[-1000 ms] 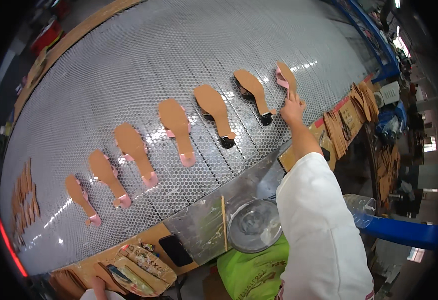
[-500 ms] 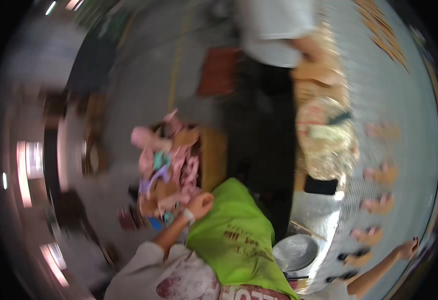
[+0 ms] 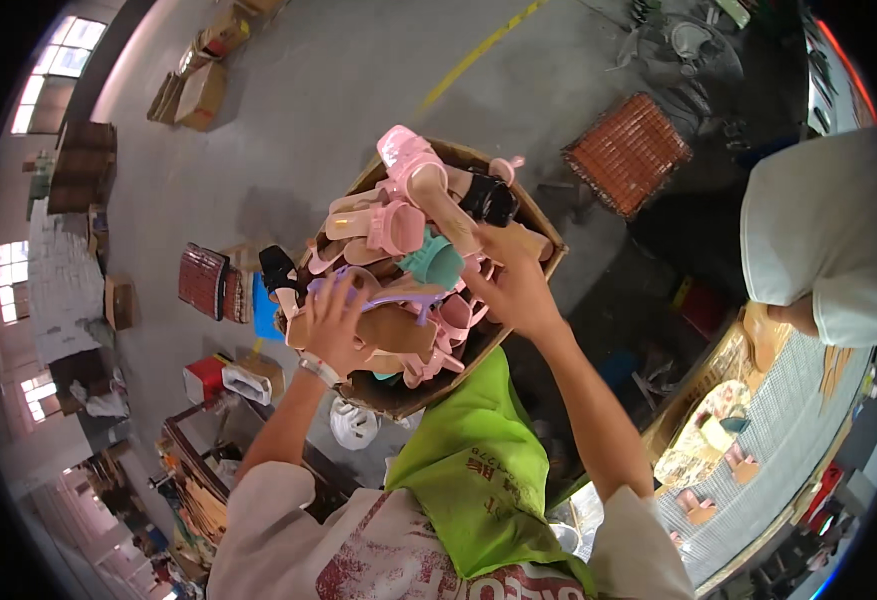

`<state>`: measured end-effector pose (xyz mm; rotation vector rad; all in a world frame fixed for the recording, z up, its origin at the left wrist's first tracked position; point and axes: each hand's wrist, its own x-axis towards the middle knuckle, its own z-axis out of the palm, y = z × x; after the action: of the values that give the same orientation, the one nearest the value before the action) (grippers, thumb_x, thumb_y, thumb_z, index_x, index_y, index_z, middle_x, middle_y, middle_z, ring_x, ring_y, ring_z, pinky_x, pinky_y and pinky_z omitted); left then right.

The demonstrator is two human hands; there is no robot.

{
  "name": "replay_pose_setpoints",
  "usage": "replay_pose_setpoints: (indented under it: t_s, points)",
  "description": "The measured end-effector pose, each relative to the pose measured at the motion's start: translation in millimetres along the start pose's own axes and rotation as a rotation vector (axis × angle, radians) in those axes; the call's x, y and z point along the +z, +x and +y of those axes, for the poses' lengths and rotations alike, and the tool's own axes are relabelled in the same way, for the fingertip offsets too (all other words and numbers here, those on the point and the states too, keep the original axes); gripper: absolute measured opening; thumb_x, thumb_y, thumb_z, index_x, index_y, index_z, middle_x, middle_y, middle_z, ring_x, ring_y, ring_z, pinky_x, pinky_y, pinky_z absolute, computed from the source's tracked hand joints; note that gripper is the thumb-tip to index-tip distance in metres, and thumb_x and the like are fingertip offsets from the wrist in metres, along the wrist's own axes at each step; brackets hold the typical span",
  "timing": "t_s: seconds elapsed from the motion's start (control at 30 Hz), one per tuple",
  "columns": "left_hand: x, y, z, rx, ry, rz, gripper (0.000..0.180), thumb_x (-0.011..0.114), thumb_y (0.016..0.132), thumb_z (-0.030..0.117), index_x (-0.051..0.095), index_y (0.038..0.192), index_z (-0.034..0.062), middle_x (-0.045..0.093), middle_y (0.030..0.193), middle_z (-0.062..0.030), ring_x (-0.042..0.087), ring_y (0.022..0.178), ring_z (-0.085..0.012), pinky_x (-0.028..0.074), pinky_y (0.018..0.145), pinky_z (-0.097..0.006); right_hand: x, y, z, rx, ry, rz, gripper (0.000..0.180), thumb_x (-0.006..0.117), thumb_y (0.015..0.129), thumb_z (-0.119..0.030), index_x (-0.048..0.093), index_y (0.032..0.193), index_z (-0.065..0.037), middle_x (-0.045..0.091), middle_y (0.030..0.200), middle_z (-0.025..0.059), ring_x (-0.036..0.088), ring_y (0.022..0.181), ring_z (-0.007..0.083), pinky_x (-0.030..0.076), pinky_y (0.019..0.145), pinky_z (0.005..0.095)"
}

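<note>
Both hands digging in brown cardboard box (image 3: pixel 548 262) heaped w/ pink, black & teal heeled shoe parts. Left hand (image 3: pixel 333 322) pressing flat on tan insole (image 3: pixel 388 330), fingers spread, prob. steadying the pile. Right hand (image 3: pixel 513 285) curling round a tan piece; can't tell if gripping.

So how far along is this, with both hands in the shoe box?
Done: soles lie on the mesh belt at right. In hand: left hand and right hand both reach into the cardboard box. Left: the box is heaped with pink, teal and black shoe parts.
</note>
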<state>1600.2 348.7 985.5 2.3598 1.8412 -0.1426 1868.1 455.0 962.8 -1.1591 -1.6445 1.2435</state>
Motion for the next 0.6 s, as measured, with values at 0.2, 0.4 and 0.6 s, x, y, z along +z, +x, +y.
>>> replay_pose_setpoints:
  t_s: [0.2,0.4,0.6]
  points:
    - [60,21,-48,0.321,0.158,0.023,0.069,0.063,0.073,0.024,0.04,0.131,-0.0051,0.045,0.133,-0.0209,0.038,0.13,-0.0373,0.022,0.107,-0.061,75,143,46,0.23,-0.822,-0.264,0.084,0.079,0.06,-0.053,0.053,0.125,-0.008,0.048,0.13,0.0191,0.04,0.127,0.036,0.03,0.098,0.0623]
    - [74,30,-71,0.342,-0.094,-0.02,0.069,0.066,0.066,0.022,0.044,0.127,-0.0018,0.053,0.119,-0.0188,0.054,0.108,-0.0338,0.041,0.096,-0.047,90,173,68,0.356,-1.035,-0.624,0.103,0.08,0.049,-0.063,0.049,0.133,-0.012,0.026,0.146,0.0266,0.025,0.135,0.0464,0.025,0.102,0.0657]
    - [58,45,-100,0.36,-0.301,-0.074,0.078,0.075,0.057,0.022,0.045,0.126,0.0009,0.055,0.115,-0.018,0.056,0.103,-0.033,0.046,0.091,-0.043,117,186,72,0.42,-0.969,-0.518,0.099,0.081,0.05,-0.055,0.05,0.131,-0.009,0.035,0.139,0.0285,0.033,0.129,0.0434,0.033,0.102,0.0555]
